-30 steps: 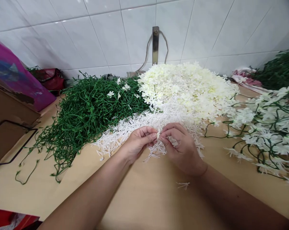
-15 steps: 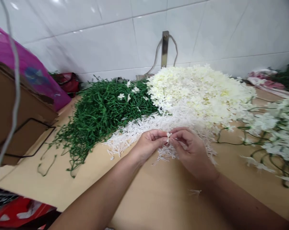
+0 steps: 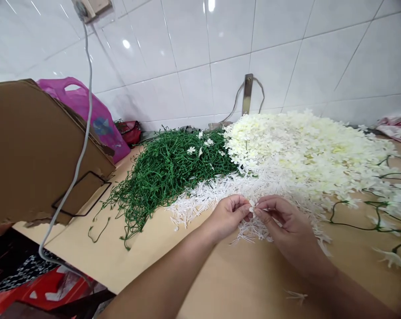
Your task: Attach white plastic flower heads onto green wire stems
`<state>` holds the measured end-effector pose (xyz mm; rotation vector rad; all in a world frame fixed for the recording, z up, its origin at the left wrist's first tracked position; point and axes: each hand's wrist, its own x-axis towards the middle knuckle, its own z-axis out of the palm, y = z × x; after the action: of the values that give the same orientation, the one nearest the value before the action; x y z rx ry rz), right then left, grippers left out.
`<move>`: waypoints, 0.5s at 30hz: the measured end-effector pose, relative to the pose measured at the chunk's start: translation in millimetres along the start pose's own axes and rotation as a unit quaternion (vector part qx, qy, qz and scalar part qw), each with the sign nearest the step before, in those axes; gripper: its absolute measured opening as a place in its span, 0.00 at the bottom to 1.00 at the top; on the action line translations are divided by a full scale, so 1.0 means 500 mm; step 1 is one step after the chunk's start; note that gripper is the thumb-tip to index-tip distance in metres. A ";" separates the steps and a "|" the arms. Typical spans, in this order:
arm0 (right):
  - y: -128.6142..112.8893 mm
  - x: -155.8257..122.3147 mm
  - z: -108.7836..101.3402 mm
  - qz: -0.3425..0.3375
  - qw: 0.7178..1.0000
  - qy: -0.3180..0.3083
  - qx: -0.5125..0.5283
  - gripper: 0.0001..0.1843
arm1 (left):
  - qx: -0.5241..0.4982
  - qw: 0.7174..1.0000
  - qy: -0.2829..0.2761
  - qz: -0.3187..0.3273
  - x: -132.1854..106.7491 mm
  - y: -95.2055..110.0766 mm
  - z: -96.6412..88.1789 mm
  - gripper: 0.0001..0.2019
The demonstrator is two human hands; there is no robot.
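Observation:
My left hand (image 3: pixel 229 215) and my right hand (image 3: pixel 285 226) meet fingertip to fingertip over the tan table (image 3: pixel 220 283), both pinched on one small white flower piece (image 3: pixel 252 204). Just beyond them lies a heap of thin white plastic stamen pieces (image 3: pixel 214 195). Behind that rises a big mound of cream flower heads (image 3: pixel 303 146). A pile of green plastic stems (image 3: pixel 167 168) spreads to the left of my hands.
A brown cardboard box (image 3: pixel 30 146) with a black wire frame stands at left, a pink bag (image 3: pixel 97 119) behind it. A grey cord (image 3: pixel 82 146) hangs down in front. Stems with flowers on them (image 3: pixel 391 208) lie at right. White tiled wall behind.
The view has swung left and up, so the box and cord now show more. My hands stay together, pinched on the small flower piece.

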<state>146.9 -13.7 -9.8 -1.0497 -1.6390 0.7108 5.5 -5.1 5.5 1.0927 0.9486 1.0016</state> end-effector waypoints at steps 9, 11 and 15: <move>0.000 0.006 0.005 0.093 0.985 -0.080 0.121 0.09 | 0.105 0.994 0.022 0.030 -0.006 -0.002 0.009 0.13; -0.004 0.006 0.004 0.101 0.986 -0.079 0.105 0.08 | 0.132 0.990 0.038 0.034 -0.008 0.003 0.010 0.12; -0.009 0.005 0.004 0.100 0.988 -0.074 0.092 0.08 | 0.125 0.991 0.044 0.018 -0.010 0.009 0.015 0.11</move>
<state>143.5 -13.2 -5.3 -1.0568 -1.5701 1.0757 10.6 -10.8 11.9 1.2846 1.1533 0.9850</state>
